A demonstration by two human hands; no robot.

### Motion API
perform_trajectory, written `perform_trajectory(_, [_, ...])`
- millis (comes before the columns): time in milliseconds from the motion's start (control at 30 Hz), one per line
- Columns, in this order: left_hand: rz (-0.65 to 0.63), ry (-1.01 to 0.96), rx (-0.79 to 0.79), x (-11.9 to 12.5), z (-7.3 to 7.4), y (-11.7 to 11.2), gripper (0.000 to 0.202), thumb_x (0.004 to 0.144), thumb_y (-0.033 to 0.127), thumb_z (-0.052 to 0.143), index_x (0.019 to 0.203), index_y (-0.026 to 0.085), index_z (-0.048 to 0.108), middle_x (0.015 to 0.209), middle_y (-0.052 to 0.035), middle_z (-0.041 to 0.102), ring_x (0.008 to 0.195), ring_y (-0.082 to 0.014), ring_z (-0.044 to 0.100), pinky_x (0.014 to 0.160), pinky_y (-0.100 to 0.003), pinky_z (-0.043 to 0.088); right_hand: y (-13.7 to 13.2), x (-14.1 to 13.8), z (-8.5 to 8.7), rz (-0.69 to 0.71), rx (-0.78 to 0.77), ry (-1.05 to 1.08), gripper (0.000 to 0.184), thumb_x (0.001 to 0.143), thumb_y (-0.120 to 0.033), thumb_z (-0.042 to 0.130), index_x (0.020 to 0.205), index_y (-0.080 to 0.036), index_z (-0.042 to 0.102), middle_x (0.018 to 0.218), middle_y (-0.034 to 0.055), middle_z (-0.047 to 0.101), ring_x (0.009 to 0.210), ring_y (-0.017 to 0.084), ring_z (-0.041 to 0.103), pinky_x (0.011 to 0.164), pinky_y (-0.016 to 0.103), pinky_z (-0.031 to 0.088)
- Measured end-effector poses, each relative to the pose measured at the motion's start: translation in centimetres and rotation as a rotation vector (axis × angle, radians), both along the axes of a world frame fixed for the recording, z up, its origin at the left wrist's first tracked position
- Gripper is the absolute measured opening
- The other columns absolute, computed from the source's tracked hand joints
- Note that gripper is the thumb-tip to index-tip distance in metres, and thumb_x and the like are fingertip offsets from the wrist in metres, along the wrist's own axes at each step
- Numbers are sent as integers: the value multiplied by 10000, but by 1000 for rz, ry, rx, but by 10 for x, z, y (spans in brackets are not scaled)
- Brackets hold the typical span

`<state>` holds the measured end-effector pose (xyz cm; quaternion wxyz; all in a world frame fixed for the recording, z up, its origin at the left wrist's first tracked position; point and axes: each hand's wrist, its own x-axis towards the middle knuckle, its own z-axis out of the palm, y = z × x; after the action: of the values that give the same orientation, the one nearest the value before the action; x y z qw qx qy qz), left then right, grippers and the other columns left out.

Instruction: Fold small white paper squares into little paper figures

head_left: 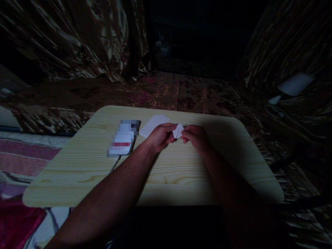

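"Starting at the left, what's on the pale wood-grain tabletop [178, 174] with rounded corners?"

"A flat, pale, pixelated phone [123, 136] towards the far left corner, with a thin pale cable [115, 164] leading off towards the near edge."

"Next along?"

"A small stack of white paper sheets [153, 125] by the far edge, just beside the left hand [159, 137]."

"And that hand's fingers?"

"Clamped on the left side of a small, pointed piece of folded white paper [178, 131], over the tabletop, nearer the far edge."

"The right hand [198, 136]?"

"Its fingers pinch the paper's right side."

"Beyond the right edge?"

"A pale-shaded lamp [295, 84], dimly lit."
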<state>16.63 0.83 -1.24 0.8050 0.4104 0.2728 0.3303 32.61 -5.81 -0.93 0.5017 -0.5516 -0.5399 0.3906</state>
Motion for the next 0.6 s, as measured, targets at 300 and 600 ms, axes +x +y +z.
perform_trajectory(300, [-27, 12, 36, 1, 1, -4, 197, 722, 269, 739, 754, 98, 647, 573, -17, 590, 399, -53, 453, 381, -168, 335, -1, 0, -2, -36, -14, -5, 173, 736, -318, 630, 632, -185, 592, 530, -31, 594, 469, 109, 521, 493, 231, 407])
perform_trajectory(600, [79, 171, 343, 3, -9, -3, 315, 713, 402, 774, 709, 124, 627, 507, 16, 543, 426, -51, 422, 428, -189, 282, -1, 1, 1, -149, 11, -267, 180, 711, -282, 579, 558, -191, 551, 473, -37, 545, 460, 107, 485, 469, 228, 335])
